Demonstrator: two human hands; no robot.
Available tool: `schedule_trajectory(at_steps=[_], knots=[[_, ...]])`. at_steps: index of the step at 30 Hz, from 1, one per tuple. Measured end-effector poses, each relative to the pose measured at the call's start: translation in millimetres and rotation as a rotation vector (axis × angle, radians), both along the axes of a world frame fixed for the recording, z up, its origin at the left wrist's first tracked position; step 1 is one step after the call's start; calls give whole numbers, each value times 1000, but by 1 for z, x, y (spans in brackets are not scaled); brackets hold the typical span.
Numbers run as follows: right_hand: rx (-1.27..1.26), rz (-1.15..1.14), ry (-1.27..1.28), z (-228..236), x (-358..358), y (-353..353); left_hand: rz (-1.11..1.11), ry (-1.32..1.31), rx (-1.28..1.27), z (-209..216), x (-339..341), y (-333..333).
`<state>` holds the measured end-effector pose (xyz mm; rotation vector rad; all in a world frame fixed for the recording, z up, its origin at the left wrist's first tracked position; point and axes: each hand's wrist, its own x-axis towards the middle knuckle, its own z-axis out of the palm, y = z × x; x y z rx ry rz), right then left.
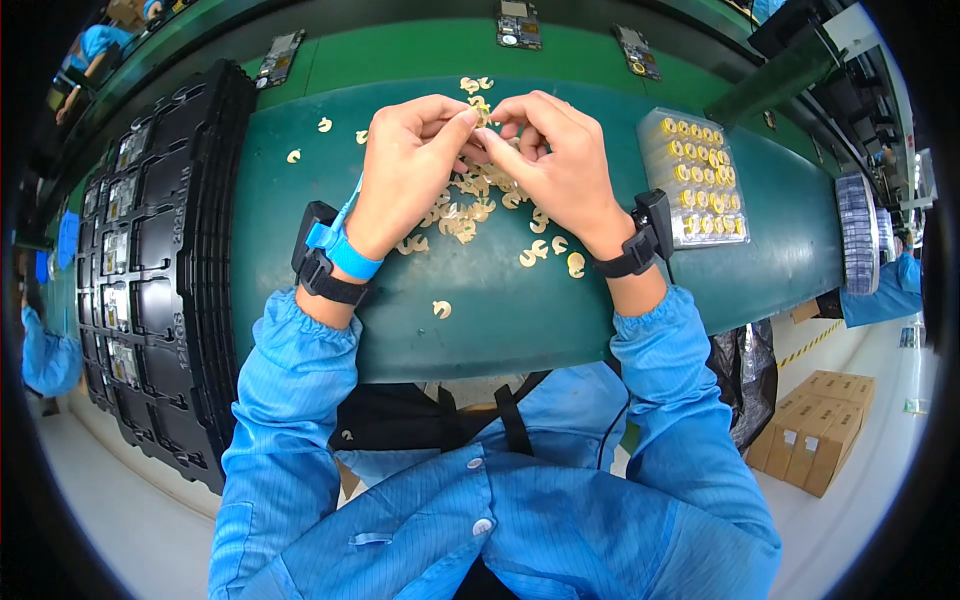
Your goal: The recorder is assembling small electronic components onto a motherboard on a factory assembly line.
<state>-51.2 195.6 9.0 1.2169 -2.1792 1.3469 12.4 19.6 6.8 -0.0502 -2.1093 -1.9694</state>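
Above the green table, my left hand (pixel 412 165) and my right hand (pixel 560 165) meet, both closed with thumbs and fingertips pinched together. Between the fingertips is a small yellowish part (pixel 481 113), mostly covered, its exact kind too small to make out. A loose heap of cream-coloured, notched disc-like pieces (pixel 462 222) lies under and in front of my hands. Single pieces are scattered about, such as one cream piece (pixel 442 309) near the front edge. To the right of my right hand, a clear plastic tray (pixel 657 150) carries rows of round yellow parts.
Stacked black trays (pixel 180 300) stand along the left, the top one holding circuit boards. More circuit boards (pixel 519 28) lie along the green strip beyond the table (pixel 480 345). Rolled or stacked grey items (pixel 858 235) stand at the right end. Cardboard boxes (pixel 815 430) sit on the floor.
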Motion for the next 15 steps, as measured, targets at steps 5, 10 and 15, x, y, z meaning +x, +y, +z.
schedule_trajectory(at_steps=[5,10,15], knots=[[-6,21,24,-2,-2,2,-23,-29,22,1,0,-1],[31,26,34,0,0,3,-21,-47,21,1,0,-1],[50,31,84,-3,0,1,-10,-34,-43,1,0,-1]])
